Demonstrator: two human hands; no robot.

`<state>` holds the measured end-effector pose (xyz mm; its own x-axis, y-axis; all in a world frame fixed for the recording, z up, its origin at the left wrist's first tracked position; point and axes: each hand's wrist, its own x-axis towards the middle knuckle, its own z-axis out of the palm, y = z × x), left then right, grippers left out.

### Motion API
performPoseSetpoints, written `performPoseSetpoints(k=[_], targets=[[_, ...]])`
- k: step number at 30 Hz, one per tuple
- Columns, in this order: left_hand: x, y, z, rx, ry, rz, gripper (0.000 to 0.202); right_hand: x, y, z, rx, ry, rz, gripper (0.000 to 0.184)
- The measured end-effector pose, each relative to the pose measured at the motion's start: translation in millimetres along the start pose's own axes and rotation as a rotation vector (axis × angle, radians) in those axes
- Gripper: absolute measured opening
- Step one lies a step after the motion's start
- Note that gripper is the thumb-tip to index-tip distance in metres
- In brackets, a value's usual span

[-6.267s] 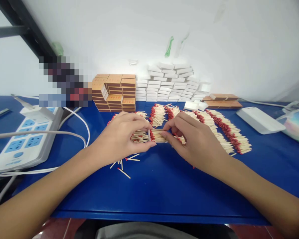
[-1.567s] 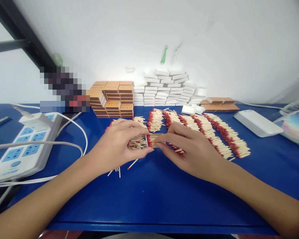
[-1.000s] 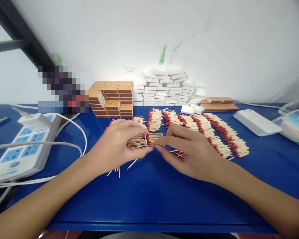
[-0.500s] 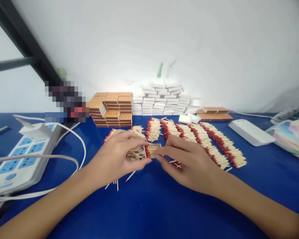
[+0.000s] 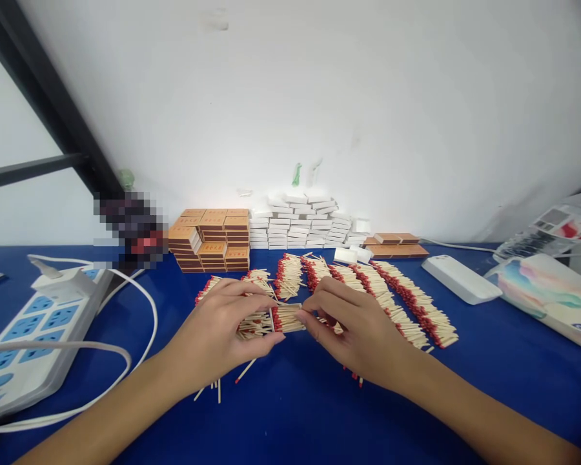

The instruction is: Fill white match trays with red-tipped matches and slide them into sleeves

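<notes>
Your left hand and right hand meet on one tray of matches, fingertips pinching it from either end, low over the desk between them. Step in hand, as I read it: squaring the matches in the tray. It looks shallow and full, so it wants a level, light grip. Loose heap under the left fingers, rows beyond the right hand. Boxes stacked behind, white wall, power strip far left.

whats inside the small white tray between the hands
Red-tipped matches lie side by side in the tray, heads toward the left hand. The right hand covers its other end.
</notes>
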<state>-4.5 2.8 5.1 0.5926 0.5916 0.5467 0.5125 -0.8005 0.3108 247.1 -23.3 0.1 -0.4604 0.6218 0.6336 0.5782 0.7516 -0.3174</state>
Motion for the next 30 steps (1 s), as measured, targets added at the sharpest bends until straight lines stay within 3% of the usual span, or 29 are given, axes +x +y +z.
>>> performPoseSetpoints(k=[16, 18, 20, 22, 25, 27, 30], targets=[[0.8, -0.1, -1.0, 0.014, -0.018, -0.012, 0.034, 6.5, 7.0, -3.1, -0.027, 0.003, 0.008, 0.014], [0.3, -0.6, -0.8, 0.018, -0.014, -0.006, 0.033, 11.9, 24.2, -16.2, -0.097, 0.033, 0.038, 0.017], [-0.1, -1.4, -0.4, 0.019, -0.007, 0.002, 0.033, 16.0, 53.5, -37.3, -0.222, 0.096, 0.165, 0.019], [-0.4, -1.8, -0.2, 0.02, -0.005, 0.003, 0.033, 15.7, 90.0, -62.9, -0.364, 0.206, 0.387, 0.018], [-0.1, -1.6, -0.8, 0.031, -0.004, 0.001, 0.032, 5.9, 139.4, -96.8, -0.479, 0.186, 0.718, 0.021], [0.3, -1.1, -1.5, 0.037, -0.005, 0.005, 0.032, -2.4, 158.9, -108.6, -0.499, 0.165, 0.773, 0.025], [0.5, -0.5, -1.7, 0.038, -0.007, 0.008, 0.031, -7.8, 164.2, -106.2, -0.506, 0.176, 0.807, 0.027]])
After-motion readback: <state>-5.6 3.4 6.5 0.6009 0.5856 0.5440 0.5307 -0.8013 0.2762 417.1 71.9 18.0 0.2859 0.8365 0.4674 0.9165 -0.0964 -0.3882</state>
